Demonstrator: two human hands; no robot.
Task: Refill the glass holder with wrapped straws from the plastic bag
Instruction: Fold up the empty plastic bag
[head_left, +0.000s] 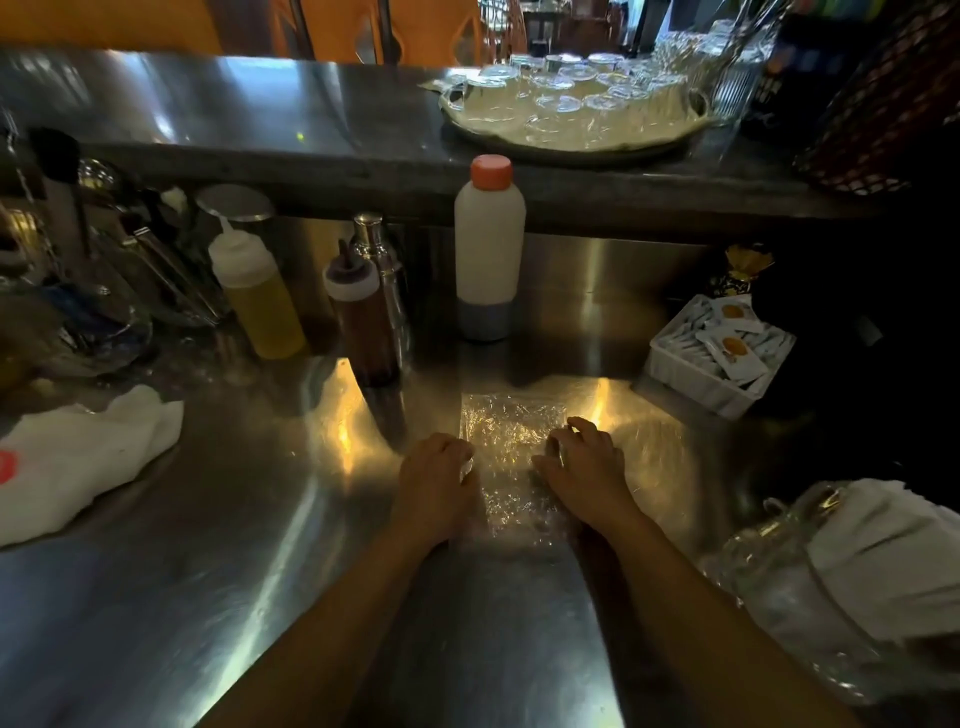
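Lying flat between both hands, clear plastic bag (511, 447), left hand (434, 480) and right hand (584, 467) pressing its edges, fingers spread.

So the plastic bag (511, 431) lies flat on the counter (208, 571), a hand on each side edge. Bottles (488, 249) stand behind it, sachet basket (714, 353) back-right, glass holder (810, 582) near right, cloth (78, 457) far left.

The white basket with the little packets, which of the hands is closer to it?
The right hand. It rests on the plastic bag, below-left of the basket; the left hand lies further left.
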